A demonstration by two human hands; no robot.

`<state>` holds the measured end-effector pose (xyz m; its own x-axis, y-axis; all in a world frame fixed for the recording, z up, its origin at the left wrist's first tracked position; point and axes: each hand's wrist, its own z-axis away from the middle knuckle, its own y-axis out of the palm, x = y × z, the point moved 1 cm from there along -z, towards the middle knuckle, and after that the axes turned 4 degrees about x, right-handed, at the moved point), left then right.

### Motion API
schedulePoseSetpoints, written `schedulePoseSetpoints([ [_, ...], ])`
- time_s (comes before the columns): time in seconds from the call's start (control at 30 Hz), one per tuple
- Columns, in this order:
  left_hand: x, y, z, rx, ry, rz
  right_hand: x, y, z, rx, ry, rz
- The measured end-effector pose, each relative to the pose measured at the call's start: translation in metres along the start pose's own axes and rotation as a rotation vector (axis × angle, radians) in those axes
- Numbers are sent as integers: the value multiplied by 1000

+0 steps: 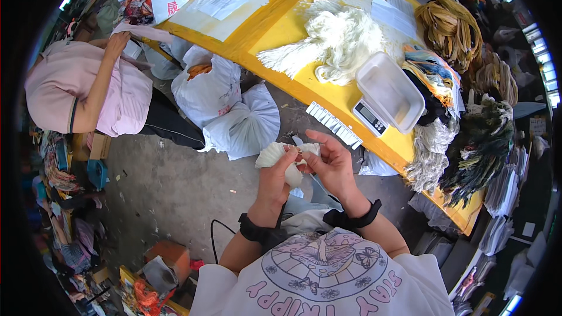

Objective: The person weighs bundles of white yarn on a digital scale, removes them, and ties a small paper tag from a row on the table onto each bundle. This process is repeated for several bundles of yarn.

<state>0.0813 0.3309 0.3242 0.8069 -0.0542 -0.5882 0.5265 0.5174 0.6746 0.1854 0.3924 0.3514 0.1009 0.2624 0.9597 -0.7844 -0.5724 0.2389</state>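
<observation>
Above the floor in front of my shirt, both hands hold a small bundle of white yarn (pixel 268 155). My left hand (pixel 274 182) is closed around its left part, and a loop of it hangs below the fingers. With thumb and fingertips, my right hand (pixel 331 167) pinches the bundle near its middle; its index finger is raised. The fingertips of both hands nearly meet at a small tan spot that I cannot make out. Beyond them, on the yellow table, lies a large loose heap of white yarn (pixel 345 35).
A digital scale (pixel 370 116) with a white plastic tray (pixel 391 90) stands near the table edge (pixel 281 85), beside a row of white labels (pixel 333 124). Coloured yarn hanks (pixel 449 32) lie at right. White sacks (pixel 249 120) and a person in pink (pixel 96 88) are at left.
</observation>
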Motion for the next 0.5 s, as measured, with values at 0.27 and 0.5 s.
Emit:
schedulePoseSetpoints([
  [0.27, -4, -4, -5, 12, 48, -180, -45, -38, -20, -104, 313, -477],
  [0.5, -78, -58, 17, 373, 181, 773, -213, -188, 7, -542, 508, -572],
])
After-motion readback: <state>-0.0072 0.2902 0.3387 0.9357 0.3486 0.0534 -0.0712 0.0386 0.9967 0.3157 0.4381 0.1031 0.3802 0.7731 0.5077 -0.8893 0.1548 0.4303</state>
